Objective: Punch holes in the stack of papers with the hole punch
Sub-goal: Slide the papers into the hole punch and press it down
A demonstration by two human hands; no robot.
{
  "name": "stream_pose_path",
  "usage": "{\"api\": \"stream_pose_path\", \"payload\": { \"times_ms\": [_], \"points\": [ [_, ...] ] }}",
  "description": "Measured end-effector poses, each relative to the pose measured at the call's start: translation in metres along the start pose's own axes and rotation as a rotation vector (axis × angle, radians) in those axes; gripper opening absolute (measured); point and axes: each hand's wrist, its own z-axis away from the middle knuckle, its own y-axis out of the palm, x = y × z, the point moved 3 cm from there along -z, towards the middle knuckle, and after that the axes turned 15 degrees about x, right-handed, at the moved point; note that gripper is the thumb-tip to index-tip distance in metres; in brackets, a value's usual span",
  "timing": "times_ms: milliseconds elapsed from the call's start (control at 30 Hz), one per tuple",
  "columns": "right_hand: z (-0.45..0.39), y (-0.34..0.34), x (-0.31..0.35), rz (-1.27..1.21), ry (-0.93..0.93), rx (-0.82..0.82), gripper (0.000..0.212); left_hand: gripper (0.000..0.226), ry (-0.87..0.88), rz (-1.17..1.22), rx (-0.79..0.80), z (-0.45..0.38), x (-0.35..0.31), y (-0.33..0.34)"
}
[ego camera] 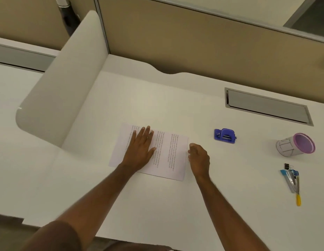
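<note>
White desk surface (175, 205), one, bare in the foreground. One stack of white printed paper sheets (168, 156), lying flat at mid-desk, text lines running sideways; sheet count cannot be told. Left hand (139, 151), one, pressed flat on the stack, fingers spread and straight. Right hand (199, 158), one, at the stack's right edge, fingers loosely curled, grasping nothing visible. One blue plastic hole punch (225, 136), well apart to the right, untouched, nothing between it and the paper. Further right: one silver-and-blue stapler (291, 180), one yellow-handled tool (298, 198), one black binder clip (286, 166), one tipped grey cup with purple rim (295, 144). Beyond: one metal cable hatch (268, 107).
</note>
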Motion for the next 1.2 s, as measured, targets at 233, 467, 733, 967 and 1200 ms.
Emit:
{"api": "stream_pose_path", "payload": {
  "times_ms": [233,467,733,967,1200],
  "points": [
    [-0.01,0.008,-0.002,0.085,0.17,-0.035,0.04,0.069,0.016,-0.025,0.035,0.0,0.007,0.016],
    [-0.021,0.005,-0.001,-0.178,0.254,0.011,0.016,0.068,0.006,-0.06,0.012,-0.001,0.008,0.026],
    [-0.025,0.008,-0.002,-0.275,0.321,0.185,0.04,0.068,-0.004,-0.065,0.018,-0.001,0.01,0.027],
    [-0.002,0.019,-0.016,-0.144,0.19,0.18,0.019,0.068,-0.017,-0.061,0.033,-0.001,0.01,0.025],
    [0.008,0.025,-0.033,-0.241,0.159,0.148,0.034,0.068,0.04,0.034,0.035,-0.003,0.011,0.017]
  ]
}}
